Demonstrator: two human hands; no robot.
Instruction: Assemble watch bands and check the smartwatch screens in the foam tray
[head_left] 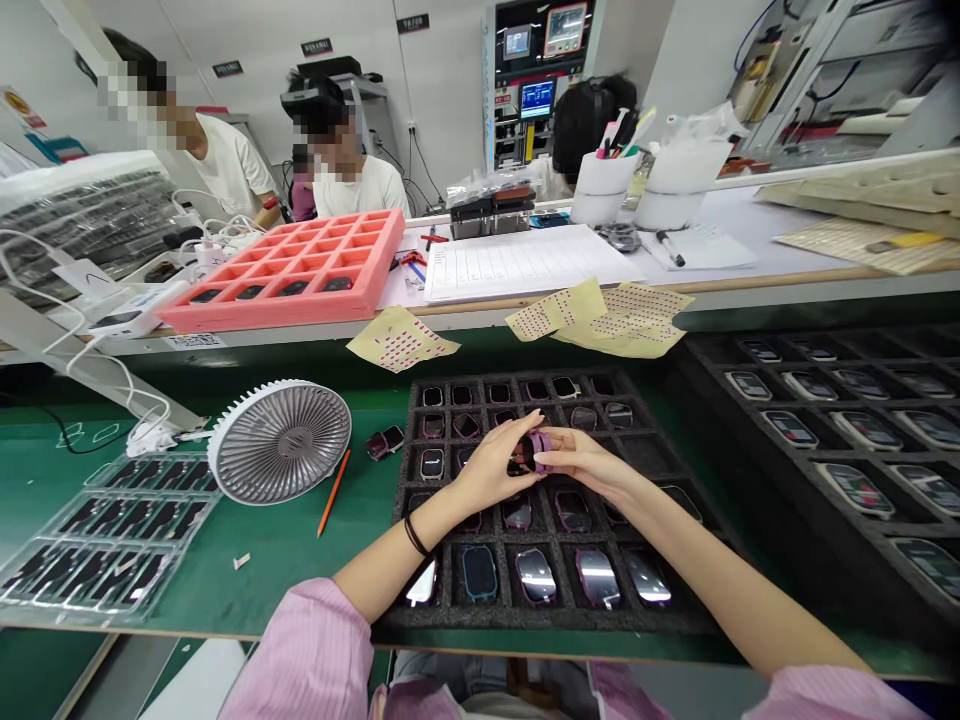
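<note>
Over the black foam tray [501,610], my left hand [489,465] and my right hand [583,460] come together around a smartwatch case with a purple rim [541,446]. Fingers of both hands close on it, and part of it is hidden behind them. Below and around the hands, the tray's compartments hold several watch cases with dark, glossy faces, such as a blue-rimmed watch case [480,572] near the front edge. One watch case [432,463] at the left shows a lit screen. My forearms cover some of the compartments.
Left of the tray are a small fan [289,440], an orange pencil [333,495], another watch [385,442] and clear plastic trays [112,530]. A second foam tray [810,480] lies right. The shelf holds a pink foam tray [360,260] and papers [525,262]. Other people [364,185] sit beyond.
</note>
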